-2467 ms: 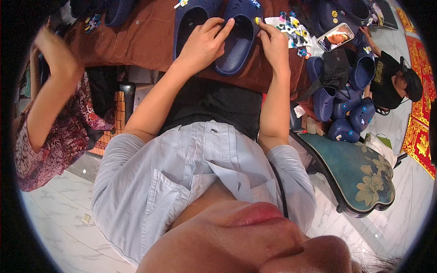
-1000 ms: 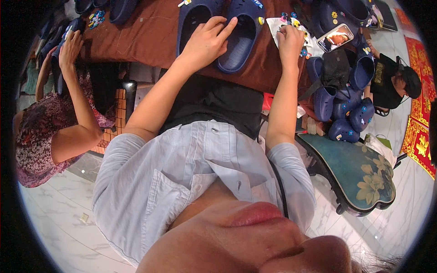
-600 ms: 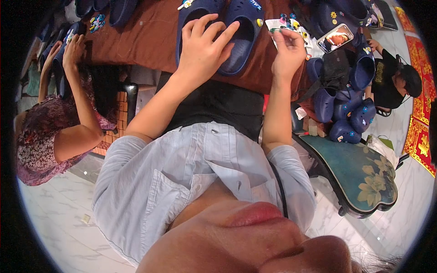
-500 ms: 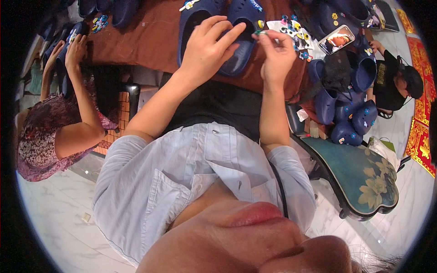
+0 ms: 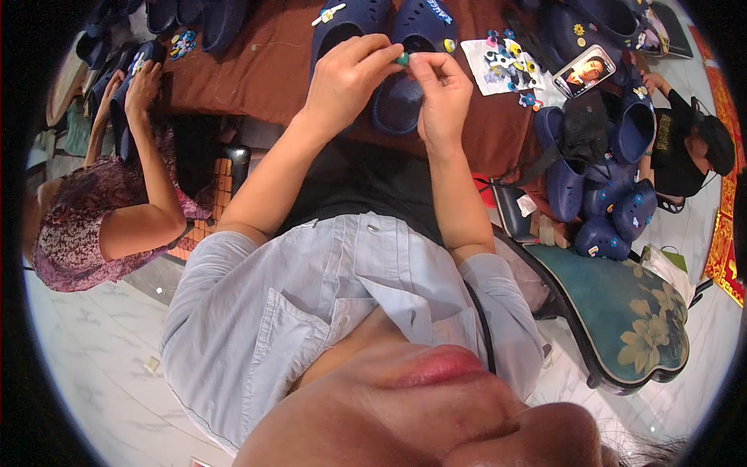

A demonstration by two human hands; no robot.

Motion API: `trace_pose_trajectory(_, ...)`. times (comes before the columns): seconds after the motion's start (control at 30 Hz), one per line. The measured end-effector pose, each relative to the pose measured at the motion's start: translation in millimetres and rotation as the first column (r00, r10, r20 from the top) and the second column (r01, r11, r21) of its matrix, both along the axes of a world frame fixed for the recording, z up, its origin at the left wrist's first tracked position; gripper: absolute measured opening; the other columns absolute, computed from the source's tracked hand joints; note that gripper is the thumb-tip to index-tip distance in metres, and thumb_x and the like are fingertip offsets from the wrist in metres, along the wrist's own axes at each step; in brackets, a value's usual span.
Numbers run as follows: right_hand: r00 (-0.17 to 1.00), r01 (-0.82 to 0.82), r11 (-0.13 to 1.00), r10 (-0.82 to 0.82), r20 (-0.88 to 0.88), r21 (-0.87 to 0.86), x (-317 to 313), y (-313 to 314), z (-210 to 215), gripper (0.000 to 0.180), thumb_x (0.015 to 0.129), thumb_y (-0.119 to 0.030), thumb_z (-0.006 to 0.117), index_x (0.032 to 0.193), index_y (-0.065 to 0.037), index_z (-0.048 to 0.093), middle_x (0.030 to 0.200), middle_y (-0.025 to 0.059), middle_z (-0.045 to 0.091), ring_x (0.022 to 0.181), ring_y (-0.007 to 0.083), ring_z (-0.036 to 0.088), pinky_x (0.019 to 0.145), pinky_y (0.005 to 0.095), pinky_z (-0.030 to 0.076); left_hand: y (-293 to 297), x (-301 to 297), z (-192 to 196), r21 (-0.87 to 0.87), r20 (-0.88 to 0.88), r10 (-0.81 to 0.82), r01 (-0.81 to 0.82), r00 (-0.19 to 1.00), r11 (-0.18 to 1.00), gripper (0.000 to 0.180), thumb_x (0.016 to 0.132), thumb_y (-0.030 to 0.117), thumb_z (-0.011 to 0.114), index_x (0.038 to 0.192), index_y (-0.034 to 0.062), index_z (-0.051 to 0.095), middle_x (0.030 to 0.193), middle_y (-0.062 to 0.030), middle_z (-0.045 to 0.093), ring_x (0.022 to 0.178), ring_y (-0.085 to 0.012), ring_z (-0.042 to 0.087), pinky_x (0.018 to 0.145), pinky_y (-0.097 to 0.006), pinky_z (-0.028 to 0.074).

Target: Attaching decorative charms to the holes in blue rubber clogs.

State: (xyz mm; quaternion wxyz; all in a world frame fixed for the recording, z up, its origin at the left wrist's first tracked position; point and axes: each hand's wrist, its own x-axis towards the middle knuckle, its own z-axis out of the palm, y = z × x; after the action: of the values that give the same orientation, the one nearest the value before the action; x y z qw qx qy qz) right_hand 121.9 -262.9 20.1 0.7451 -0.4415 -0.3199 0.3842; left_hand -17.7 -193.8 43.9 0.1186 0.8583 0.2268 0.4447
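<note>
A small green shoe charm is pinched between the fingertips of both hands. My left hand comes from the left, its thumb and forefinger closed on the charm. From the other side, my right hand meets it with thumb and forefinger pressed together. Beneath the hands, two dark blue clogs lie side by side on the brown cloth. My left hand partly covers the left clog, which bears a white and yellow charm. The right clog has a lettered charm and a small yellow one along its side.
Loose charms lie on a white sheet right of the clogs, near a phone. More blue clogs are piled at the right beside a floral cushioned chair. On the left another person's hand holds a clog.
My right hand has moved left to meet my left hand, bringing the green charm with it. My left fingers have closed from a spread pose onto the charm.
</note>
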Motion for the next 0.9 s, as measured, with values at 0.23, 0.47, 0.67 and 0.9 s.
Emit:
trace_pose_trajectory(0.23,0.41,0.36,0.924,-0.282,0.868,0.13,20.9,2.4,-20.7,0.042,0.079,-0.008,0.074,0.12,-0.009,0.064,0.129,0.0161,0.048,0.125,0.0367,0.037,0.105,0.0451,0.033,38.1,6.0,11.7,-0.072,0.036,0.07,-0.067,0.997,0.995,0.02,0.081,0.008,0.074,0.101,0.0052,0.074,0.099,-0.011,0.07,0.089,-0.0299,0.068,0.076,-0.038,0.054)
trace_pose_trajectory(0.47,0.445,0.366,0.928,-0.233,0.865,0.062,28.1,6.6,-47.0,0.058,0.074,0.002,0.065,0.131,-0.006,0.055,0.132,0.0178,0.045,0.126,0.0379,0.037,0.109,0.0474,0.03,76.7,44.3,21.3,-0.295,-0.076,0.041,-0.061,0.996,0.953,0.016,0.075,0.008,0.077,0.087,-0.001,0.071,0.085,-0.0174,0.071,0.076,-0.0303,0.07,0.069,-0.038,0.054)
trace_pose_trajectory(0.67,0.487,0.365,0.929,-0.25,0.837,0.065,30.8,4.9,-52.4,0.057,0.073,0.003,0.058,0.129,-0.003,0.056,0.133,0.0177,0.046,0.126,0.0378,0.038,0.11,0.0479,0.028,106.2,60.4,9.3,-0.33,-0.186,0.049,-0.109,0.981,0.937,0.016,0.072,0.009,0.079,0.084,0.0002,0.072,0.081,-0.0176,0.071,0.075,-0.0311,0.07,0.068,-0.038,0.054)
trace_pose_trajectory(0.9,0.486,0.373,0.924,-0.271,0.831,0.083,30.7,4.2,-55.0,0.057,0.074,0.0,0.06,0.13,-0.004,0.056,0.133,0.0166,0.05,0.125,0.0363,0.041,0.11,0.047,0.027,115.3,64.9,-4.8,-0.414,-0.233,-0.036,-0.066,0.972,0.908,0.015,0.072,0.009,0.079,0.083,0.0011,0.073,0.079,-0.0188,0.071,0.076,-0.0328,0.071,0.071,-0.041,0.054)
